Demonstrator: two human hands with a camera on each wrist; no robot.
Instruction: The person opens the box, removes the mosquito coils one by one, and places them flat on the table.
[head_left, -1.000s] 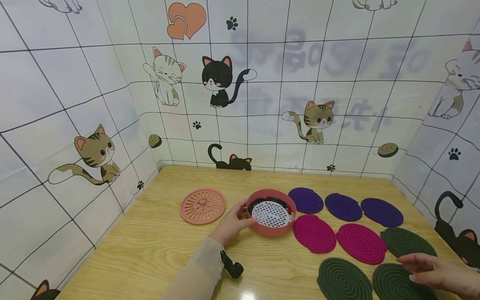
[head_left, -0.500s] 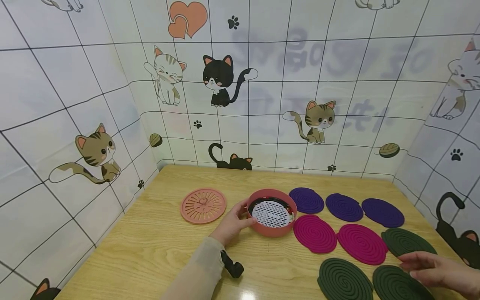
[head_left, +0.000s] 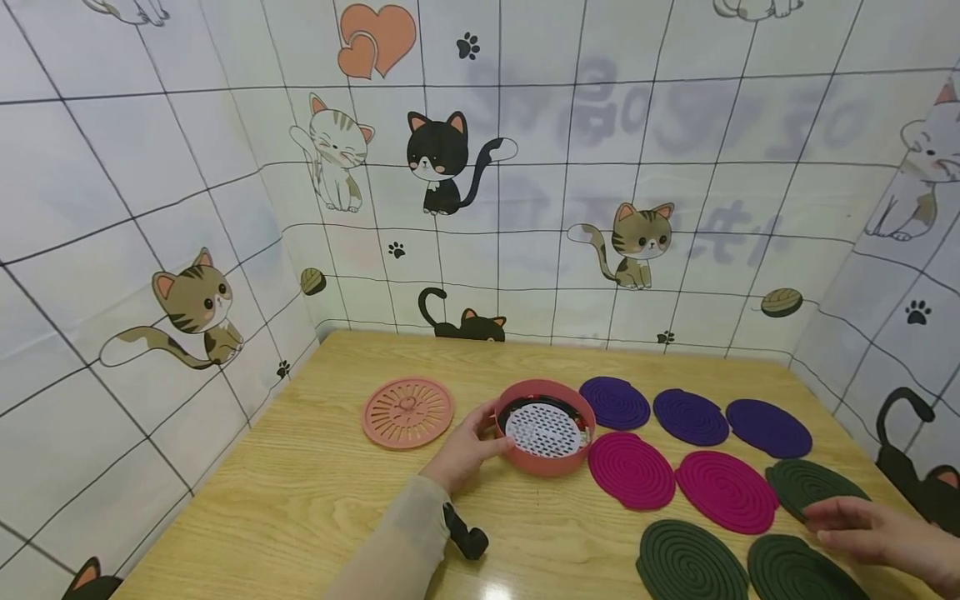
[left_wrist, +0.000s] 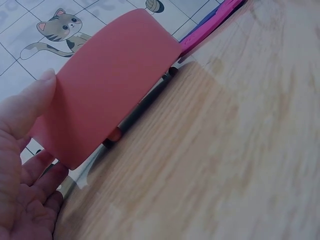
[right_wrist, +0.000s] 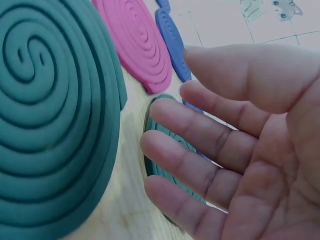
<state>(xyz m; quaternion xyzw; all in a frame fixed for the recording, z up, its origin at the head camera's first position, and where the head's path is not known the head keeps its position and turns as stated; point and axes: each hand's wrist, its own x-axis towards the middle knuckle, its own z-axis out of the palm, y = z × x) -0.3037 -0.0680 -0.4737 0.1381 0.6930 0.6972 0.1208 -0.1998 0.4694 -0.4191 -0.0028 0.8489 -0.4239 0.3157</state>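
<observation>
My left hand (head_left: 468, 448) holds the near-left side of a round coral mosquito coil holder (head_left: 546, 465). In the left wrist view my thumb lies on the outer wall of the holder (left_wrist: 107, 82), with fingers at its lower edge. A white perforated plate (head_left: 543, 431) sits inside its rim. My right hand (head_left: 881, 537) hovers over green mosquito coils (head_left: 817, 483) at the right, fingers loosely bent and nothing held. The right wrist view shows the palm (right_wrist: 270, 185) beside a green coil (right_wrist: 60, 120) with a double spiral. A slotted coral lid (head_left: 408, 414) lies left of the holder.
Three purple coils (head_left: 690, 417) form a back row on the wooden table (head_left: 285, 500). Two magenta coils (head_left: 727, 492) lie in front of them, and green coils (head_left: 692, 560) are nearest. Cat-patterned walls (head_left: 525, 208) enclose the back and sides.
My right hand has shifted slightly to the right over the green coils. The left hand keeps its hold on the coil holder, which has not visibly moved.
</observation>
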